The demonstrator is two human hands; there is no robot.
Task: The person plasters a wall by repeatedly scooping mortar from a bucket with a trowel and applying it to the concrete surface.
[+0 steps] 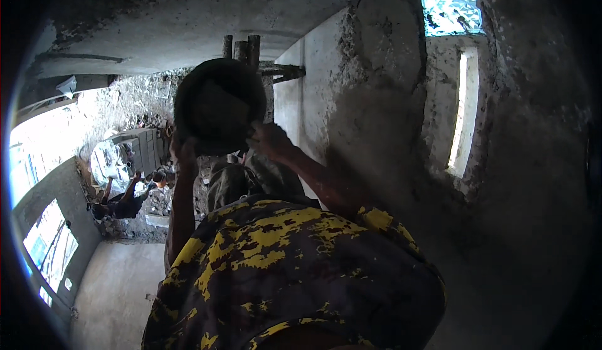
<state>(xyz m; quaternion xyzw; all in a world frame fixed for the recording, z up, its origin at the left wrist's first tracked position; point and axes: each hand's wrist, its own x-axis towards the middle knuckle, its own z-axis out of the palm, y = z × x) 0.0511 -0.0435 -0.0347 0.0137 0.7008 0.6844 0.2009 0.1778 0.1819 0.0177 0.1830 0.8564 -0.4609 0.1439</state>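
Observation:
Both my hands hold a dark round basin [199,144] out in front of my body. A greyish mass [216,110] shows inside it, but the shade hides what it is. My left hand [183,152] is closed on the near left of the rim. On the near right of the rim, my right hand [271,141] grips with the thumb side up against the edge. Below the basin, part of my dark trousers [232,184] shows.
Several wooden poles [241,50] stand just beyond the basin. A rough plastered wall [376,99] rises at the right, with a narrow bright opening [461,112]. Far below left, another person [119,207] works beside a plastic-covered stack [111,161] on rubble-strewn ground.

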